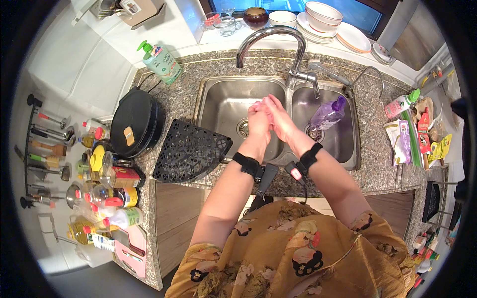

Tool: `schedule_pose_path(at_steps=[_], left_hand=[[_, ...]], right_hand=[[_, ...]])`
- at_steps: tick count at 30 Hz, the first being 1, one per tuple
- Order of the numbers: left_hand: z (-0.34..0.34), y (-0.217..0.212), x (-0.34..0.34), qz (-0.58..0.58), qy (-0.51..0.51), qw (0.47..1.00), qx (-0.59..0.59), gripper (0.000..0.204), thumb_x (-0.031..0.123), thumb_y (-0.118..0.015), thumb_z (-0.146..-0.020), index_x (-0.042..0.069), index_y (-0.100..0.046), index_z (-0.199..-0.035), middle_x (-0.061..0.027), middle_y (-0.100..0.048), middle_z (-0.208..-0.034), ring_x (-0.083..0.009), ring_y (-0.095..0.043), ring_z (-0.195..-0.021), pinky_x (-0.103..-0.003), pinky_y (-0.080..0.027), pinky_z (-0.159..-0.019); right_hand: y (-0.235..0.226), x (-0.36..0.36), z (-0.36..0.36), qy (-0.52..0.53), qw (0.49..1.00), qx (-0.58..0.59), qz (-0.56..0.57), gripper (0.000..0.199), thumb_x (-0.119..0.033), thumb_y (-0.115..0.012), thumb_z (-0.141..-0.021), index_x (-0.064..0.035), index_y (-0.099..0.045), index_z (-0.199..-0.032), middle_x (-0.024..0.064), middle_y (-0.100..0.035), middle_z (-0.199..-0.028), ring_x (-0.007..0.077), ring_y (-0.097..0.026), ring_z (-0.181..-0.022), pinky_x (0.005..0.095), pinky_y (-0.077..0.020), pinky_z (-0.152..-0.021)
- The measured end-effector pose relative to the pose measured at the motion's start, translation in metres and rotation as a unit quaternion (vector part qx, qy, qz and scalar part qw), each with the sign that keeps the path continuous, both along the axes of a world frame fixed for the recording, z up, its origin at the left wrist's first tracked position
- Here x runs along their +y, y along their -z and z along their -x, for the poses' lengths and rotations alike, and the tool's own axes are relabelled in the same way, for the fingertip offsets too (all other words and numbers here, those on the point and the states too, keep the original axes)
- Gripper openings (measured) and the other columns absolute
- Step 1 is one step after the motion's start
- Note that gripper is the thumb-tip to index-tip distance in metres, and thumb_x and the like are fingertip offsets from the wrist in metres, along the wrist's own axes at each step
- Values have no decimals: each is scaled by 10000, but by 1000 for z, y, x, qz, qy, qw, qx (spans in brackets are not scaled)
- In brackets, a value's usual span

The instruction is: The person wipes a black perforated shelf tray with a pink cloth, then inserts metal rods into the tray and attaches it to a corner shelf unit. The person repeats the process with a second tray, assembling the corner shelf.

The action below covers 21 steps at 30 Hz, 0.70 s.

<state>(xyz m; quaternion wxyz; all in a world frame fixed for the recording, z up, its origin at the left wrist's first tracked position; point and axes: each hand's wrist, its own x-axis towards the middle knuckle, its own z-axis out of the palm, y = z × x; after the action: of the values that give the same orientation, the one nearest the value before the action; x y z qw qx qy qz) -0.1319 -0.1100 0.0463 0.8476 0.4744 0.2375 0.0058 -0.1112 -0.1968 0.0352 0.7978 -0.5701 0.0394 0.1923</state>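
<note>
**Hands pressed together over the sink**

The left hand (258, 120) and the right hand (278, 119) are held against each other, palms and fingers touching, above the divider of a steel double sink (218, 107). Neither hand grips any object; each is closed only against the other. A black band sits on each wrist. The curved tap (278, 35) arches just behind them, with no water visible from it. A purple bottle (327, 114) lies tilted in the right basin, near the right hand. On the speckled stone surface (377, 164), a black perforated mat (189, 151) lies left of the sink, beside a black round pan (135, 121). A green soap dispenser (161, 62) stands at the back left corner. Bowls and plates (323, 20) line the window sill behind the tap
</note>
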Motion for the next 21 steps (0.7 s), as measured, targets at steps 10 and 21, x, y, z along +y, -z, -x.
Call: schedule_pose_path(at_steps=[10, 21], left_hand=[[16, -27, 50, -294, 232, 918, -129, 494, 25, -685, -905, 14, -527, -1373, -115, -645, -1175, -175, -655, -992, -309, -564, -848], [46, -59, 55, -149, -49, 987, -20, 283, 63, -597, -963, 55, -652, -1240, -22, -689, -1117, -136, -630, -996, -325, -480, -907]], right_hand=[[-60, -47, -16, -221, 973, 45, 52, 391, -391, -592, -991, -108, -610, -1262, 64, -701, -1073, 181, -690, -915, 366, -591, -756], [-67, -61, -23, -112, 933, -250, 233, 225, -186, -691, -934, -28, -735, -1088, 59, -747, -949, 88, -670, -839, 258, -538, -759]])
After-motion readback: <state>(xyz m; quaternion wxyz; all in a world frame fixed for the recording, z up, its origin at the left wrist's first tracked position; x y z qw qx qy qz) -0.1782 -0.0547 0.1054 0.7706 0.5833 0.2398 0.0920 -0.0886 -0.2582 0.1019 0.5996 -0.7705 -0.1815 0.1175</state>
